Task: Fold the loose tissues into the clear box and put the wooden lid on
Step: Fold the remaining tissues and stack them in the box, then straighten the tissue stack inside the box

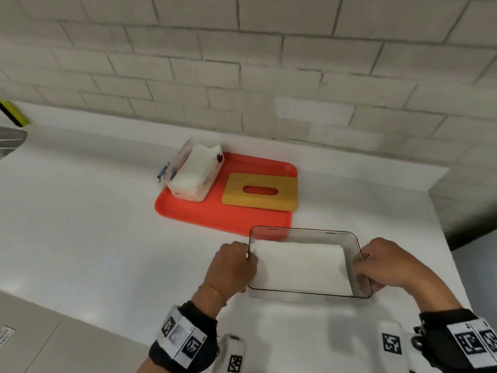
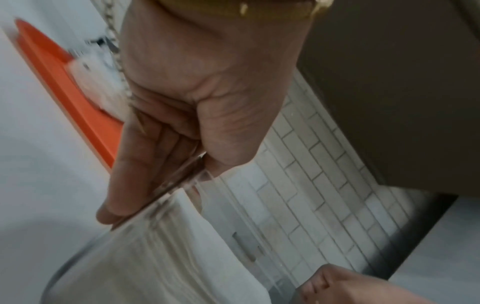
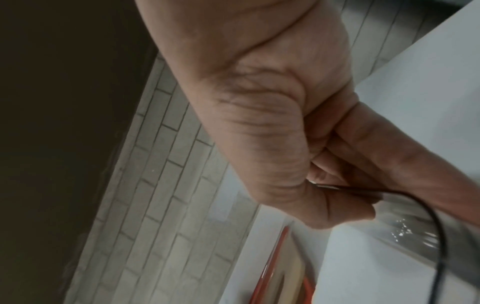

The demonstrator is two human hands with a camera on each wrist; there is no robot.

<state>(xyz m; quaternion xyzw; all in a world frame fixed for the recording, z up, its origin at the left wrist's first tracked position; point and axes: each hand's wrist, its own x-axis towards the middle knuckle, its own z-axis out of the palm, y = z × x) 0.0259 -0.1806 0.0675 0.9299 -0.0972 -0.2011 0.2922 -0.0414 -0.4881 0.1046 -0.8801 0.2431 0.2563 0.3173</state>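
Orange tray on white counter; tiled wall behind; yellow-green object, perhaps sponge, far left.

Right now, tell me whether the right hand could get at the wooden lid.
Probably yes, once it lets go. The right hand grips the clear box by its end wall. The wooden lid lies uncovered on the red tray just beyond the box, with nothing standing between.
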